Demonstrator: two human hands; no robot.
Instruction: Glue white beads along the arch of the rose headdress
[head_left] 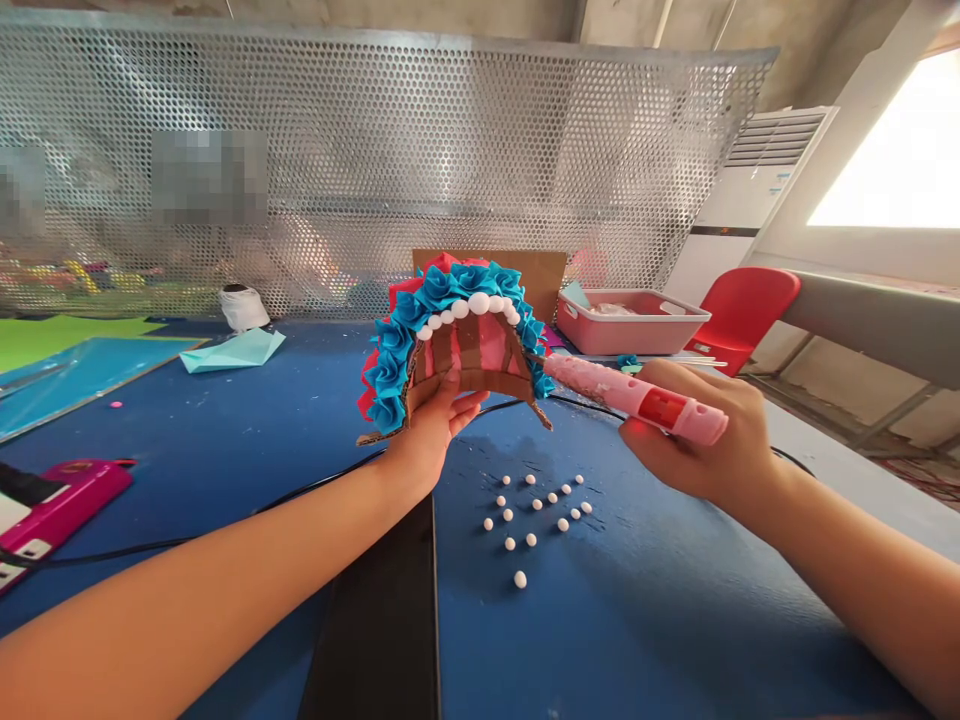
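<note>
My left hand (pixel 435 432) grips a curved cardboard headpiece (pixel 471 378) from below, thumb inside and fingers behind. Blue paper flowers (pixel 442 287) run around its arch, with red paper showing behind them. White balls (pixel 459 309) line the upper inner edge in a row, a larger one at the middle. In my closed right hand (pixel 705 435) is a pink stick-shaped hot glue gun (pixel 607 385) with a red switch. Its tip points left at the headpiece's right side; whether they touch I cannot tell. Several loose white balls (pixel 537 504) lie on the blue table below.
A pink basket (pixel 634 325) stands at the back right, near a red chair (pixel 750 310). A magenta power strip (pixel 71 510) and black cable are on the left. Folded pale-blue paper (pixel 234 352) and coloured sheets (pixel 90 375) lie farther back, before a perforated metal screen (pixel 450 150).
</note>
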